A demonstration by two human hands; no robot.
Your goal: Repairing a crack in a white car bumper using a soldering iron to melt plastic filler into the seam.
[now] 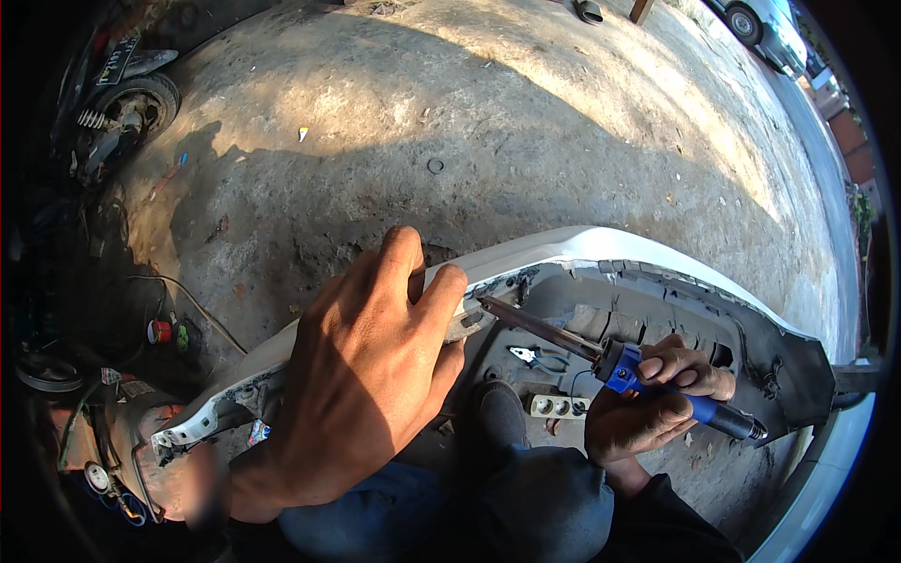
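Observation:
A white plastic car bumper (619,246) spans the lower view, its grey inner side upward, with ragged patches along the edge. My left hand (361,366) is closed over its upper edge, fingers bent round the rim. My right hand (662,403) grips a blue soldering iron (704,413) with a long metal shaft (554,333); the tip rests at the bumper's inner edge just right of my left fingers. Beneath lie pliers (540,359) and a white power strip (558,406), near my shoe.
A motorbike (122,122) stands at the upper left, and a compressor with gauge (99,477) at the lower left beside a red can (160,331) and hose. A parked car (760,28), a sandal (587,11) and a small ring (435,165) are farther off.

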